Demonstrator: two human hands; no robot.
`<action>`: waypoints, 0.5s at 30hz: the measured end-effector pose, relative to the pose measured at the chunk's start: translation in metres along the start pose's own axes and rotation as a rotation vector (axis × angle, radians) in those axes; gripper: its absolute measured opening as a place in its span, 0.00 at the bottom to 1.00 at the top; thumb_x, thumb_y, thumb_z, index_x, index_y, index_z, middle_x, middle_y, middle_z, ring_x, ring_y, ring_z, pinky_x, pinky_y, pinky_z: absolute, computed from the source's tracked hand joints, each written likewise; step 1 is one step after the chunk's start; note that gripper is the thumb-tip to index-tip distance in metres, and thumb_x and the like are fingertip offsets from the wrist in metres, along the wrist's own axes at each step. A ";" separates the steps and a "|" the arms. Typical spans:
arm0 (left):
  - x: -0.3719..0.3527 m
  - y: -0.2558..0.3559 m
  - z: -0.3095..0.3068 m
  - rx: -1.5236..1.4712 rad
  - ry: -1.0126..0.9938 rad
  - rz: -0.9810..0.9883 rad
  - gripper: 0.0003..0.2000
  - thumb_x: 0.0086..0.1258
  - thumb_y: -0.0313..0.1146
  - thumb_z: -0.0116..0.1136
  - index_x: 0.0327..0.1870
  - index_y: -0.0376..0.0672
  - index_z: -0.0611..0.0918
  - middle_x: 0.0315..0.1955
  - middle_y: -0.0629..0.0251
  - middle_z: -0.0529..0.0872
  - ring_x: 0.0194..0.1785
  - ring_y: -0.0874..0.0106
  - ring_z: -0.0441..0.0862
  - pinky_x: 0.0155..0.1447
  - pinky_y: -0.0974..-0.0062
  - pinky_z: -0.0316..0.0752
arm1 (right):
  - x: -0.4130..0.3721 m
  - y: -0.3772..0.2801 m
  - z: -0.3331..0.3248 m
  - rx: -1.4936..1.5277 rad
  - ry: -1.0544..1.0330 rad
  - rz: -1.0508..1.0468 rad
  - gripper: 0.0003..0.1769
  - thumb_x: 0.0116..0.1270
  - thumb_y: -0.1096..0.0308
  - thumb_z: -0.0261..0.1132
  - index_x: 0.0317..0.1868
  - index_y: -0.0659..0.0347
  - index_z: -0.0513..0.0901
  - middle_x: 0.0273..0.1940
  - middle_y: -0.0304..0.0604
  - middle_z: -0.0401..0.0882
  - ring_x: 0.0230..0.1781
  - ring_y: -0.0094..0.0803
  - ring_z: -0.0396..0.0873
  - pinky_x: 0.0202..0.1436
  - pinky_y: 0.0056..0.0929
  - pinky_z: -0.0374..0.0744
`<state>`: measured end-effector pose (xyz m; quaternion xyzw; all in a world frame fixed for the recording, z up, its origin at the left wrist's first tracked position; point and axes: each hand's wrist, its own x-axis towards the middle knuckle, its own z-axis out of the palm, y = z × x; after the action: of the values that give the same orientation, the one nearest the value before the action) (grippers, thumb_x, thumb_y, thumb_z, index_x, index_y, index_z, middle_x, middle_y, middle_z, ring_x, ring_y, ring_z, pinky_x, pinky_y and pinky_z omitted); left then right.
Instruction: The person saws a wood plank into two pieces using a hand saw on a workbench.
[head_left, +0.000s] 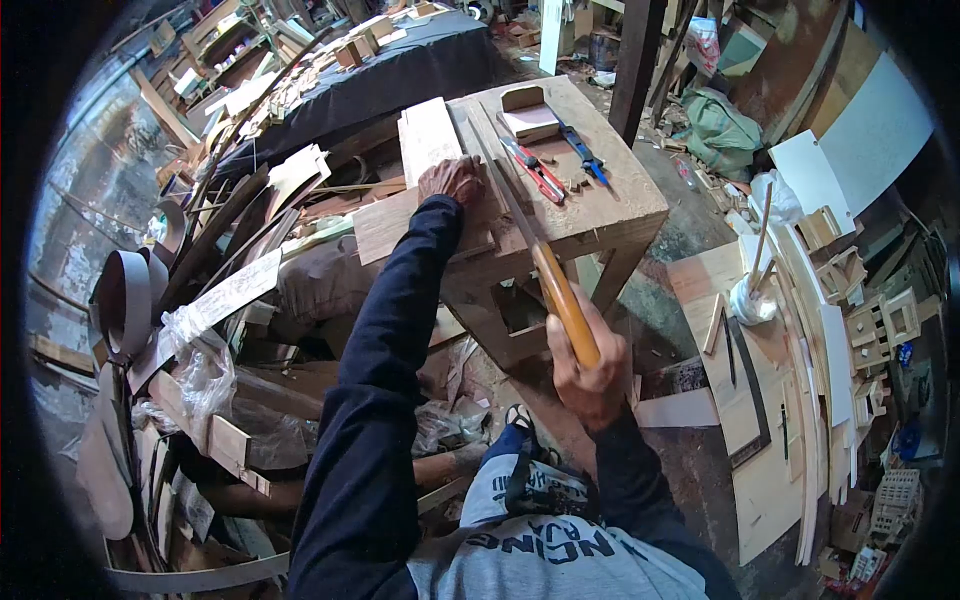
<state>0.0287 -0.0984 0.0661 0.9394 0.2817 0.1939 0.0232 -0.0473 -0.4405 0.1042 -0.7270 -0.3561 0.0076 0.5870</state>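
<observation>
My right hand (pixel 588 368) is wrapped round the yellow-brown handle of what looks like a hand saw (pixel 568 305). Its long, narrow blade is seen nearly edge-on and runs forward along the pale wooden boards (pixel 430 135) on the workbench (pixel 610 195). On those boards rests my left hand (pixel 453 180), fingers curled and pressing down on the wood just left of the blade. Its fingertips are partly hidden. Right of the blade lie a red utility knife (pixel 537 172), a blue-and-black tool (pixel 583 153) and a small wooden box-like piece (pixel 528 113).
Scrap wood and plastic crowd the left side, close to my left arm. Behind the bench, a dark-covered table (pixel 400 75) carries many wood offcuts. A dark post (pixel 637 70) rises behind the bench. Thin sheets (pixel 765 480) and a cup holding a stick (pixel 752 300) are at right.
</observation>
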 end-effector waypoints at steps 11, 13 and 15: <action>-0.001 0.011 -0.014 -0.003 -0.059 -0.020 0.13 0.66 0.46 0.55 0.43 0.52 0.86 0.41 0.54 0.88 0.49 0.54 0.85 0.52 0.56 0.78 | -0.024 -0.013 -0.017 -0.076 0.044 -0.035 0.24 0.67 0.68 0.62 0.62 0.68 0.74 0.47 0.63 0.82 0.43 0.55 0.85 0.42 0.41 0.83; 0.000 0.002 -0.005 -0.019 -0.023 0.041 0.12 0.65 0.46 0.57 0.43 0.53 0.86 0.42 0.55 0.88 0.50 0.55 0.85 0.52 0.56 0.78 | 0.011 -0.003 0.008 -0.046 0.011 -0.025 0.24 0.67 0.68 0.62 0.62 0.68 0.74 0.46 0.62 0.83 0.43 0.55 0.85 0.42 0.41 0.83; 0.005 0.008 -0.013 0.044 -0.153 -0.050 0.13 0.66 0.48 0.56 0.45 0.55 0.85 0.45 0.59 0.88 0.52 0.58 0.84 0.53 0.57 0.78 | 0.019 0.006 0.017 -0.031 0.016 -0.038 0.24 0.68 0.67 0.62 0.62 0.68 0.74 0.46 0.63 0.83 0.42 0.55 0.85 0.42 0.41 0.83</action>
<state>0.0315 -0.1031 0.0814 0.9445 0.3066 0.1147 0.0288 -0.0370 -0.4164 0.1013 -0.7291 -0.3651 -0.0148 0.5787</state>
